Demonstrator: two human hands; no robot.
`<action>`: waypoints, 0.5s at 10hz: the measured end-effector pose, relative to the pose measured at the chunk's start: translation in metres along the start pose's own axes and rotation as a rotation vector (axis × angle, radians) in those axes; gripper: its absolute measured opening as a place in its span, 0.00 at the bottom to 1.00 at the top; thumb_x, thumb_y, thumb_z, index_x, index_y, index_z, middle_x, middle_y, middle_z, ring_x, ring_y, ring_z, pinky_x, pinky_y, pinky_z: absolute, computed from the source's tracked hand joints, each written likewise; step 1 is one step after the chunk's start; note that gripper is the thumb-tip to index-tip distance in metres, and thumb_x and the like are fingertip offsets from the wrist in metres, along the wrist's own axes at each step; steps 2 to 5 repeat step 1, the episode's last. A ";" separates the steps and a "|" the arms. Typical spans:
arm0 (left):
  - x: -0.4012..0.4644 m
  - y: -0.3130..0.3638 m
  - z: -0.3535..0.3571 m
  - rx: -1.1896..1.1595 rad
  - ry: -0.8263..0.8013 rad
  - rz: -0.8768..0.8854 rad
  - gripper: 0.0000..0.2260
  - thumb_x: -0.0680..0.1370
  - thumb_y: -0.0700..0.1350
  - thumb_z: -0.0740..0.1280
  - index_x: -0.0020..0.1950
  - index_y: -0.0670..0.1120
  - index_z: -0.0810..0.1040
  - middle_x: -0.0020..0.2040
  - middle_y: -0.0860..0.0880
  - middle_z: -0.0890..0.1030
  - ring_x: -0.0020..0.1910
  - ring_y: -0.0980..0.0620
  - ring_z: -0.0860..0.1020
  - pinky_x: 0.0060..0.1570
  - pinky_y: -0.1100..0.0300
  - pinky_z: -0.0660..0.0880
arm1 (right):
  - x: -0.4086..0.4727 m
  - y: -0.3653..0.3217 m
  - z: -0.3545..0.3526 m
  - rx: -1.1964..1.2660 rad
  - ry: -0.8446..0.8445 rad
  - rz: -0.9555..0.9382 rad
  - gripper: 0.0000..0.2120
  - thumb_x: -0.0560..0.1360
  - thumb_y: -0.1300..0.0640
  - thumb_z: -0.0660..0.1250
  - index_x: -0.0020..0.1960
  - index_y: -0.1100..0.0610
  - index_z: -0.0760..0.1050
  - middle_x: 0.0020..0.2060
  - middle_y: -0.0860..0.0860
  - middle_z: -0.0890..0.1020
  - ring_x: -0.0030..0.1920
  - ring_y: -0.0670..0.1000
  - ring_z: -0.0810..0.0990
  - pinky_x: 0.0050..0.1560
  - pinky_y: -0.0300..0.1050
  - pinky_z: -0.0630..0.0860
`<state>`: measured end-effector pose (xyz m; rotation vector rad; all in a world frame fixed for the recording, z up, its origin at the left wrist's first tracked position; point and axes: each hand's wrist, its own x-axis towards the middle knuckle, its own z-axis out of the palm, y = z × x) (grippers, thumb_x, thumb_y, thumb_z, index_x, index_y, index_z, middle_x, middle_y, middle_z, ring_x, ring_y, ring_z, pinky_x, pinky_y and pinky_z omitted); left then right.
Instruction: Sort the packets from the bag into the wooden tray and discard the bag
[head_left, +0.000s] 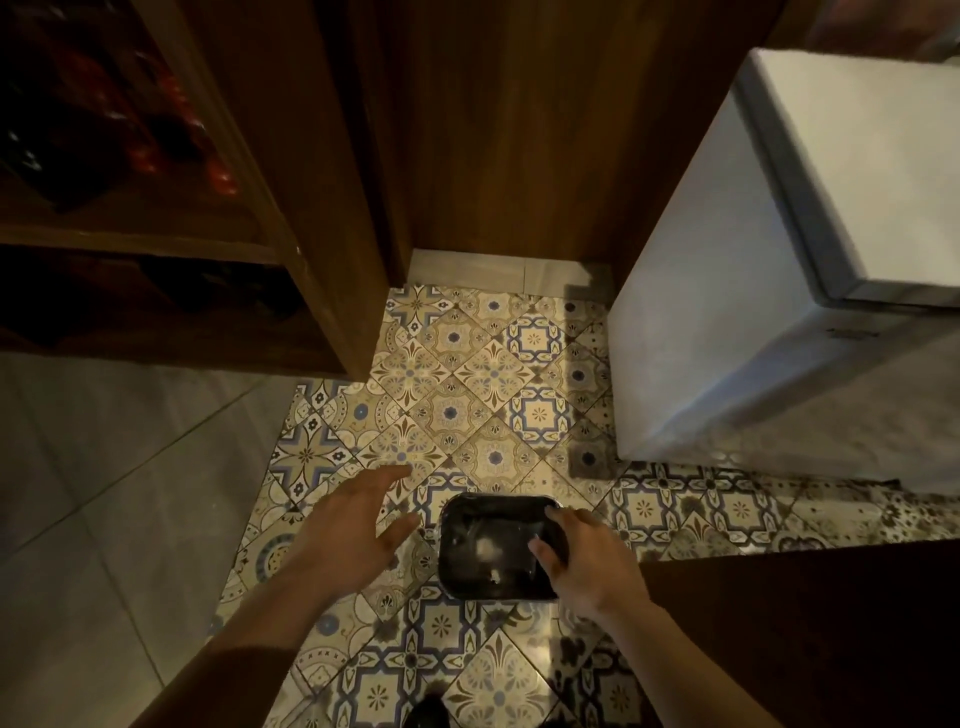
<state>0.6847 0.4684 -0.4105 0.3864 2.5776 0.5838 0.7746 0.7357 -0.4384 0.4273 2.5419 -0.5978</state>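
Patterned tile floor, black bin under right grip; left grip wide, empty.

Bin beneath my hands: black, glossy, seemingly lined with shiny plastic film that catches pale glints inside. Floor: patterned ceramic tiles, smooth and glazed, with a soft sheen in cream, blue and brown; to my left, plain grey tiles, smooth and matt. Shelf unit and panel behind it: dark brown wood with visible grain and a satin finish. Appliance at right: white casing, smooth and dull, with a metallic-looking grey trim under its lid. Low ledge at lower right: dark, matt, its material unclear.
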 end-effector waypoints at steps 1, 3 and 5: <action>-0.002 0.024 -0.031 -0.002 0.056 0.046 0.26 0.79 0.60 0.64 0.76 0.58 0.63 0.75 0.52 0.70 0.72 0.50 0.69 0.69 0.51 0.69 | -0.007 -0.009 -0.040 0.026 0.047 -0.042 0.29 0.81 0.39 0.61 0.78 0.48 0.63 0.73 0.51 0.71 0.71 0.56 0.72 0.68 0.55 0.73; -0.002 0.024 -0.031 -0.002 0.056 0.046 0.26 0.79 0.60 0.64 0.76 0.58 0.63 0.75 0.52 0.70 0.72 0.50 0.69 0.69 0.51 0.69 | -0.007 -0.009 -0.040 0.026 0.047 -0.042 0.29 0.81 0.39 0.61 0.78 0.48 0.63 0.73 0.51 0.71 0.71 0.56 0.72 0.68 0.55 0.73; -0.002 0.024 -0.031 -0.002 0.056 0.046 0.26 0.79 0.60 0.64 0.76 0.58 0.63 0.75 0.52 0.70 0.72 0.50 0.69 0.69 0.51 0.69 | -0.007 -0.009 -0.040 0.026 0.047 -0.042 0.29 0.81 0.39 0.61 0.78 0.48 0.63 0.73 0.51 0.71 0.71 0.56 0.72 0.68 0.55 0.73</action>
